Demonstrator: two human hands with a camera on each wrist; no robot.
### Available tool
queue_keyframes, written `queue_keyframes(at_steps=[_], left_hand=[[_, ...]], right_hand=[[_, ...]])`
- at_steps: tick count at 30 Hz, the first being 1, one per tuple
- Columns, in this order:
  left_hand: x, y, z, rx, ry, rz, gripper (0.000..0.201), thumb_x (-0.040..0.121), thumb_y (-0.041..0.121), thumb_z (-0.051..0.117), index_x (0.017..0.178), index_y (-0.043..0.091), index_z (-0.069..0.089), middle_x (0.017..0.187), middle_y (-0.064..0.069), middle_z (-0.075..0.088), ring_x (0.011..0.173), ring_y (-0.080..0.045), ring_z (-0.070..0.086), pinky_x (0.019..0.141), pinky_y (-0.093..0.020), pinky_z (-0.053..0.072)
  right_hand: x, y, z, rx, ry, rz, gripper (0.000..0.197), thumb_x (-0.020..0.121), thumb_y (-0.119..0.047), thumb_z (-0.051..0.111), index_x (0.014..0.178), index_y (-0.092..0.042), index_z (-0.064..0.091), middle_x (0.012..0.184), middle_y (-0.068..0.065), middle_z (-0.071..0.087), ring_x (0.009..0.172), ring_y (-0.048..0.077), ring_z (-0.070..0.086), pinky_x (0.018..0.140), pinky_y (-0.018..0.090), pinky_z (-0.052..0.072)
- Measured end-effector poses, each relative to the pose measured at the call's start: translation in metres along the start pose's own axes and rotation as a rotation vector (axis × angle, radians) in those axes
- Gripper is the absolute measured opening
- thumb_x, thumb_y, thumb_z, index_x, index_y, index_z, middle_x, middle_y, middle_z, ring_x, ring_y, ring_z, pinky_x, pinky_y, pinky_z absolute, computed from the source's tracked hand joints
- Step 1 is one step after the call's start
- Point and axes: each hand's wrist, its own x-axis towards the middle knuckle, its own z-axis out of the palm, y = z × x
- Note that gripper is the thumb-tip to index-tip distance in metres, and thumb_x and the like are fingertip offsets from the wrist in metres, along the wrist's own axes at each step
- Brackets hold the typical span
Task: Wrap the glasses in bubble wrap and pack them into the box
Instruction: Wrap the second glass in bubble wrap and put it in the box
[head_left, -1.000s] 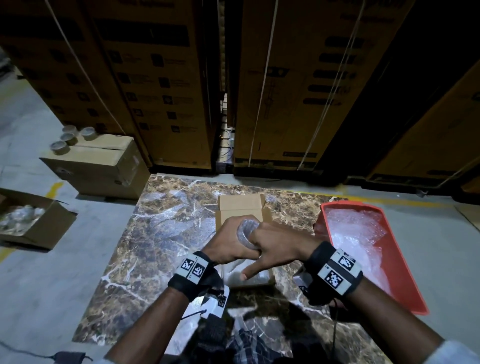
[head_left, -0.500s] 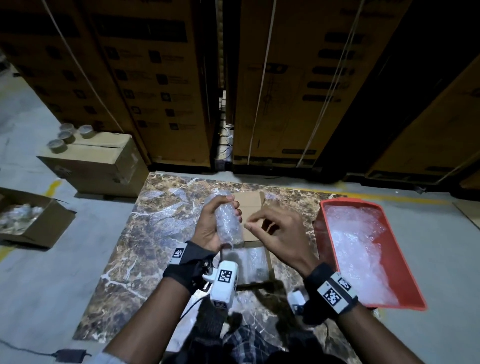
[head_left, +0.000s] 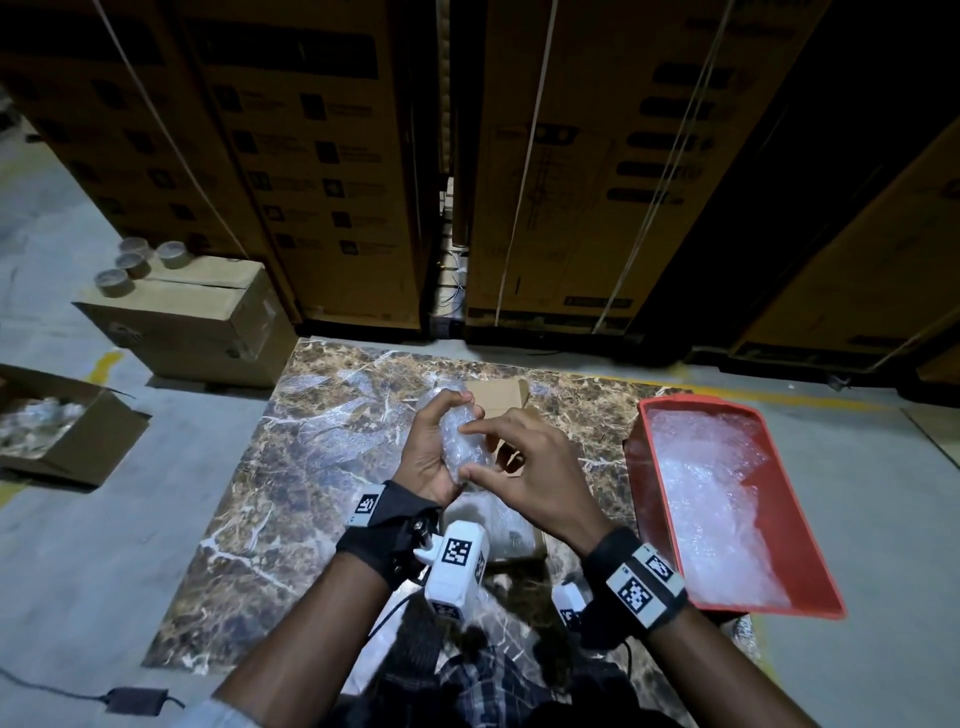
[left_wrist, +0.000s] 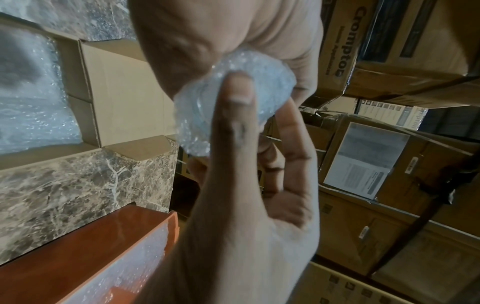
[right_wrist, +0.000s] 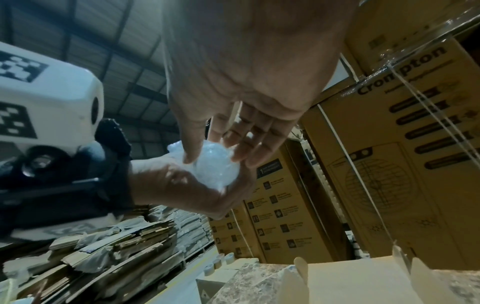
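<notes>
While largely hidden by gripping left hand (head_left: 428, 457) and pinching right hand (head_left: 524, 470), wrapped glass (head_left: 460, 441).

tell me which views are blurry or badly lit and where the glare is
Head view: dim, cartons dark at the top, straight edges bowed by the wide lens; bubble wrap in the red tray glares white. Left wrist view: the left hand is close and soft. Right wrist view: the wrapped glass blows out pale.
</notes>
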Motion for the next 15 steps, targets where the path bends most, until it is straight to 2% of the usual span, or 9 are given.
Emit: queue_keyframes(at_steps=[3, 6, 11, 13, 15], left_hand=[[-0.003, -0.001, 0.005, 0.003, 0.032, -0.061, 0.019, 0.087, 0.020, 0.061, 0.071, 0.012, 0.055, 0.065, -0.003, 0.052, 0.053, -0.018, 0.051, 0.056, -0.027, 0.045], [-0.001, 0.001, 0.004, -0.008, 0.070, -0.082, 0.020, 0.082, 0.020, 0.066, 0.068, 0.012, 0.055, 0.068, -0.001, 0.049, 0.058, -0.016, 0.049, 0.064, -0.027, 0.043], [0.004, -0.001, -0.003, -0.037, 0.118, -0.036, 0.016, 0.085, 0.014, 0.065, 0.076, 0.011, 0.053, 0.069, -0.002, 0.048, 0.057, -0.014, 0.044, 0.056, -0.023, 0.044], [0.004, -0.004, -0.006, -0.028, 0.132, -0.023, 0.017, 0.085, 0.015, 0.066, 0.076, 0.012, 0.051, 0.069, -0.002, 0.045, 0.058, -0.013, 0.041, 0.058, -0.023, 0.040], [0.005, -0.008, -0.006, -0.011, 0.160, -0.015, 0.020, 0.087, 0.016, 0.065, 0.073, 0.012, 0.051, 0.066, -0.001, 0.044, 0.057, -0.012, 0.040, 0.058, -0.023, 0.038]], right_hand=[[-0.002, -0.006, 0.007, -0.050, 0.002, -0.017, 0.020, 0.087, -0.039, 0.076, 0.105, -0.033, 0.073, 0.086, -0.015, 0.053, 0.074, 0.002, 0.051, 0.063, 0.016, 0.043], [-0.005, -0.009, 0.015, -0.138, 0.064, -0.110, 0.013, 0.091, -0.038, 0.069, 0.096, -0.027, 0.074, 0.085, -0.011, 0.055, 0.070, 0.003, 0.050, 0.054, 0.021, 0.045], [-0.016, 0.001, 0.011, -0.421, 0.098, -0.368, 0.017, 0.099, -0.037, 0.065, 0.105, -0.024, 0.074, 0.087, -0.005, 0.057, 0.070, 0.008, 0.048, 0.048, 0.023, 0.040], [-0.021, 0.002, 0.012, -0.424, 0.110, -0.369, 0.020, 0.102, -0.039, 0.063, 0.109, -0.025, 0.075, 0.088, -0.005, 0.058, 0.071, 0.008, 0.048, 0.049, 0.024, 0.038], [-0.025, 0.002, 0.018, -0.314, 0.146, -0.269, 0.020, 0.101, -0.041, 0.064, 0.105, -0.025, 0.077, 0.086, -0.008, 0.058, 0.069, 0.003, 0.048, 0.050, 0.023, 0.040]])
